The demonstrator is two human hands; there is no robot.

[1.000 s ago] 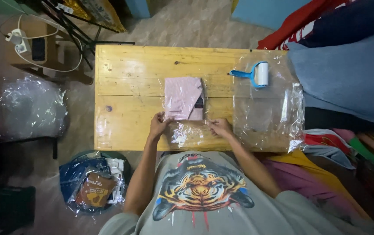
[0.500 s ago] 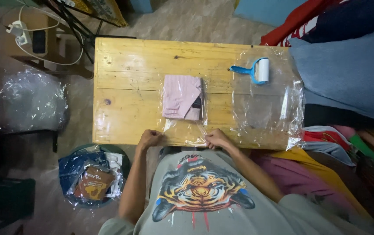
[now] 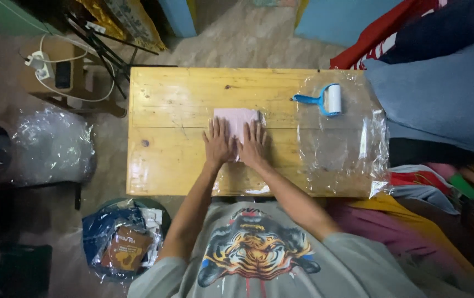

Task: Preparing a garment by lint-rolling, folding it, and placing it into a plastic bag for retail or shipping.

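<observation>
Our fingers (image 3: pixel 221 126) were spread flat, gripping nothing. Our left hand (image 3: pixel 218 144) and right hand (image 3: pixel 253 145) lay side by side, pressing on the pink folded cloth (image 3: pixel 236 117) in its clear bag (image 3: pixel 237 179). It sat in the middle of the bench (image 3: pixel 165 110). We thought the slick bag could slide under our palms and the cloth could bunch up. More clear bags (image 3: pixel 339 143) lay at the right edge, with a blue lint roller (image 3: pixel 325 99) near the far right corner.
</observation>
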